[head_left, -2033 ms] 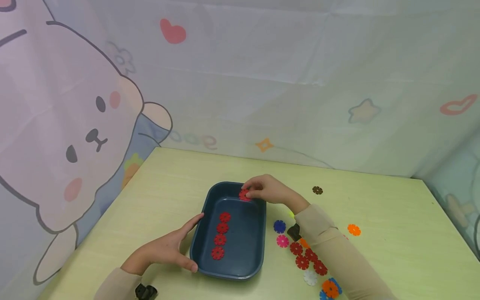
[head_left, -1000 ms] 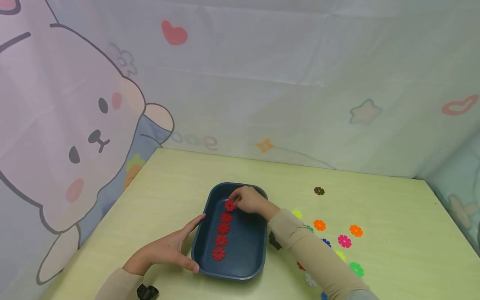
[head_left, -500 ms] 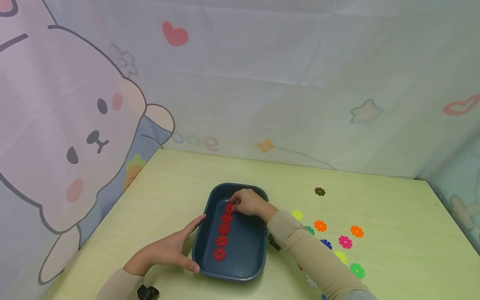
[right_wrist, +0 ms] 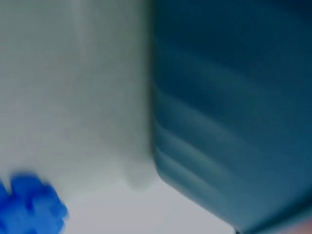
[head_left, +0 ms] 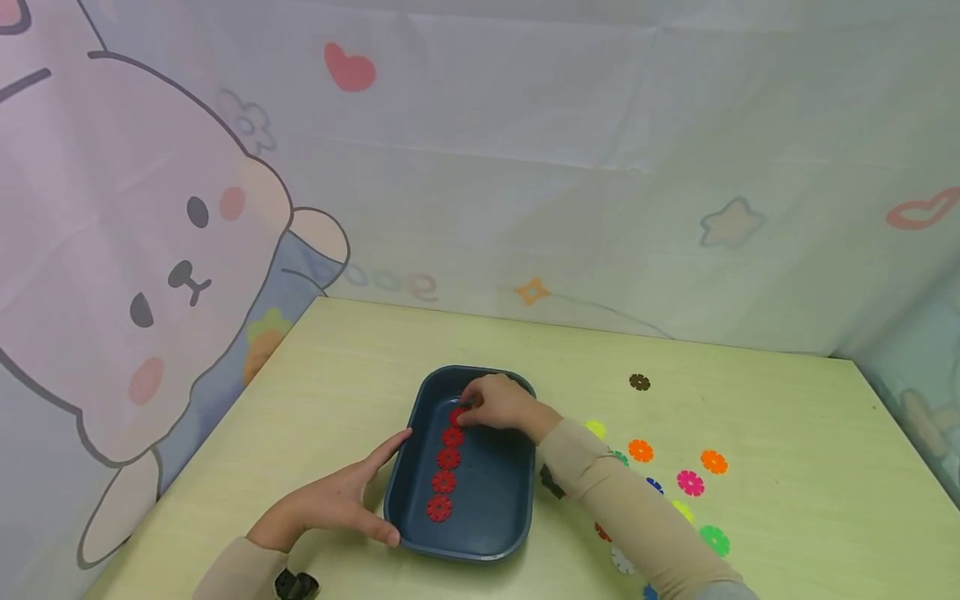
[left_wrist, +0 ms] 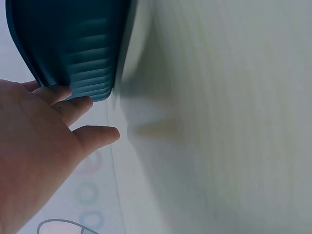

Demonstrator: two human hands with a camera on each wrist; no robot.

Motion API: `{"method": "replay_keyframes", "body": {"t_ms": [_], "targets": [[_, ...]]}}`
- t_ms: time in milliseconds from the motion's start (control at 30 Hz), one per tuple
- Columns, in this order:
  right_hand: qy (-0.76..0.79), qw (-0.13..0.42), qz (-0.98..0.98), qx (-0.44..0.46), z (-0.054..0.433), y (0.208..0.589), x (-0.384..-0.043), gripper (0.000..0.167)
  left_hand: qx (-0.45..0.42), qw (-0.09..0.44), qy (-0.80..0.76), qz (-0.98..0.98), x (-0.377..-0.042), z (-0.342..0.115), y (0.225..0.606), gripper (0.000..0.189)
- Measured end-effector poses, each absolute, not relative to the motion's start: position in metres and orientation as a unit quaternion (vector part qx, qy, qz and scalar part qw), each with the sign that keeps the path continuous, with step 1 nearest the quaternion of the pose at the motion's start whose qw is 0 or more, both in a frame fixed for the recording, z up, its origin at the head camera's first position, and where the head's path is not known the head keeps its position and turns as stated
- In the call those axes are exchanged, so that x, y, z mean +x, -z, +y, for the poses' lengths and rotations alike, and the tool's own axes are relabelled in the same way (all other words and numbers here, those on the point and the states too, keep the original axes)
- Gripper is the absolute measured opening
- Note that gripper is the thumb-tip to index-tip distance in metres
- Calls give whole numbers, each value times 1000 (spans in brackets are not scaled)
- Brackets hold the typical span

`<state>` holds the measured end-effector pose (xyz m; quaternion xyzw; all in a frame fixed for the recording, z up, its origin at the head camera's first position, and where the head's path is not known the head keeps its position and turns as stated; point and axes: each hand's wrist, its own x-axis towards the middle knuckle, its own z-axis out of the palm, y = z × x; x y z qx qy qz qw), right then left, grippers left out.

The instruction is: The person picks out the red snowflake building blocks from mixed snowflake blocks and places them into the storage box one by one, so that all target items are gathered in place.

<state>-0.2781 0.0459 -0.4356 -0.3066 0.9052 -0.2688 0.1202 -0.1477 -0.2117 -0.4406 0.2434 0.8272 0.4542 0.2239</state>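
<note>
A dark blue tray (head_left: 491, 500) holds red notched plastic discs, several in a line such as the nearest red disc (head_left: 439, 508). My right hand (head_left: 504, 403) reaches into the far end of the tray and pinches the farthest red disc (head_left: 457, 414), partly covering it. My left hand (head_left: 333, 500) rests against the tray's left side with thumb and fingers spread. In the left wrist view the fingers (left_wrist: 73, 108) lie at the tray's outer wall (left_wrist: 92, 63). In the right wrist view only the blurred tray side (right_wrist: 209, 131) fills the right half.
Loose discs lie to the right of the tray: orange (head_left: 714, 462), pink (head_left: 690, 482), green (head_left: 714, 540), white (head_left: 622, 560) and brown (head_left: 639, 382). The right sleeve (head_left: 637, 508) covers part of this group. A printed cloth (head_left: 570, 167) hangs behind the table (head_left: 795, 433).
My right hand carried the red disc from over the tray's far right rim down to the far end of the red line, then shifted it slightly nearer. The left hand stayed in place.
</note>
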Motion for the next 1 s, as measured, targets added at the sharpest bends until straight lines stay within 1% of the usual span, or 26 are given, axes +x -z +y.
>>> {"method": "replay_keyframes", "body": {"t_ms": [200,300,400,633,700,867,1000], "targets": [[291,112,878,-363,67,408,-269,43,236,229,-455,827,-147,-213,441,121],[294,104,868,-388,85,394,-258,45,235,226,-453,830,-147,-213,441,121],[301,103,861,-396,108,388,-248,46,233,223,-452,832,-147,-212,441,122],[314,115,865,-374,162,405,-224,52,239,221,-451,831,-147,-212,440,122],[315,118,867,-367,175,413,-219,51,238,223,-450,831,-147,-212,440,122],[307,133,877,-344,198,426,-205,47,230,228,-450,832,-146,-213,441,121],[287,137,887,-336,210,434,-197,49,230,225,-450,833,-145,-213,441,122]]}}
